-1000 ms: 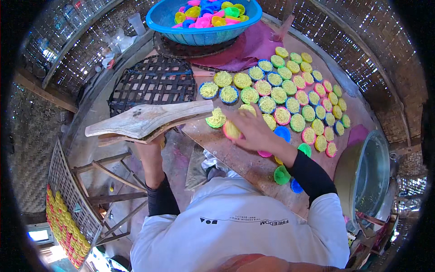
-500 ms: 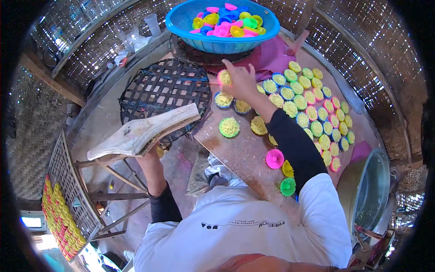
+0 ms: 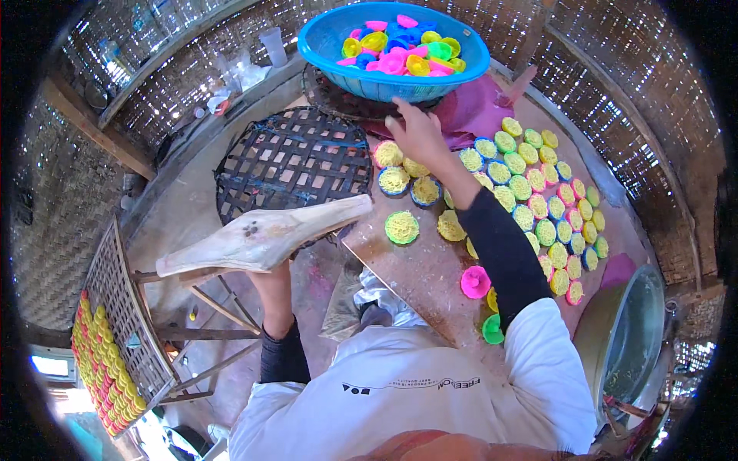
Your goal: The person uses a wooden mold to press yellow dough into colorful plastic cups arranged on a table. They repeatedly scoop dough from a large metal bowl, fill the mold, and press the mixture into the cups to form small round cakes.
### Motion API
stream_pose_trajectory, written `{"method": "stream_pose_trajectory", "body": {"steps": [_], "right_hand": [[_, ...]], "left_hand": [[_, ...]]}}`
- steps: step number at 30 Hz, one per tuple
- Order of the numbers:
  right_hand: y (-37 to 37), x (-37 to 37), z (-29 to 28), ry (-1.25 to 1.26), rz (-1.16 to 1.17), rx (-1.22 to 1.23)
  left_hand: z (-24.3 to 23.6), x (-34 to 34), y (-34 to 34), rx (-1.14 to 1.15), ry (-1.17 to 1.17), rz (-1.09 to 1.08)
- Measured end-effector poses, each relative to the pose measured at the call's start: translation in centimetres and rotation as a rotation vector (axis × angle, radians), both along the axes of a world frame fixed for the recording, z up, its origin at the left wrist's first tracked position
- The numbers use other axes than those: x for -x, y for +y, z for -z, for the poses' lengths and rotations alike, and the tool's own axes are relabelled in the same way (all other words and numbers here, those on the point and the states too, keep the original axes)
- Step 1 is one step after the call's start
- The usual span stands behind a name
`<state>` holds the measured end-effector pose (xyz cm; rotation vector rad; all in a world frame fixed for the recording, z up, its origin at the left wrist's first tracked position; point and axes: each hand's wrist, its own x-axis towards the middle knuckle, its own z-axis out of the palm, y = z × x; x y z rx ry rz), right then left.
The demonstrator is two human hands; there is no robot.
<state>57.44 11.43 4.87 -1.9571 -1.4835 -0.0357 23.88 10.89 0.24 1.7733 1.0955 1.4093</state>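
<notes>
right hand (image 3: 419,137) over filled moulds (image 3: 393,180) | left hand (image 3: 269,270) under wooden board (image 3: 265,237) | blue basin (image 3: 393,48) ahead

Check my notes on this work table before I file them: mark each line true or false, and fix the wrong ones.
1. The right hand reaches toward the blue basket. True.
2. The blue basket is empty. False: it holds loose pink, yellow, green and blue cups.
3. The left hand is under a pale wooden board, holding it up. True, though the fingers are hidden beneath it.
4. The filled cups lie in rows on the woven round tray. False: they lie on the table; the tray shows only bare weave.
5. An empty pink cup sits near the right forearm. True.
</notes>
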Motion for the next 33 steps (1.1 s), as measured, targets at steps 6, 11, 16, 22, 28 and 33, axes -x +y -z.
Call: {"method": "stream_pose_trajectory", "body": {"steps": [6, 11, 16, 22, 28, 33], "right_hand": [[-12.8, 10.1, -13.1, -0.360, -0.387, -0.385], [-18.3, 3.7, -14.0, -0.095, -0.069, -0.228], [-19.3, 3.6, -19.4, 0.892, -0.142, -0.638], [-30.1, 6.5, -18.4, 0.487, 0.132, -0.391], [-38.2, 10.4, -18.4, -0.172, 0.091, -0.075], [-49.3, 10.3, -20.3, -0.243, 0.218, -0.352]], "left_hand": [[-2.2, -5.8, -1.9, -0.510, 0.254, 0.264], [-17.5, -13.0, -8.1, -0.069, 0.169, 1.149], [-13.0, -17.4, -7.7, -0.569, 0.431, 1.194], [-20.9, -18.8, -12.5, -1.134, 0.850, 1.176], [-17.3, -21.0, -14.8, -0.732, 0.566, 1.667], [-17.9, -22.5, -16.3, -0.418, 0.721, 1.769]]}}
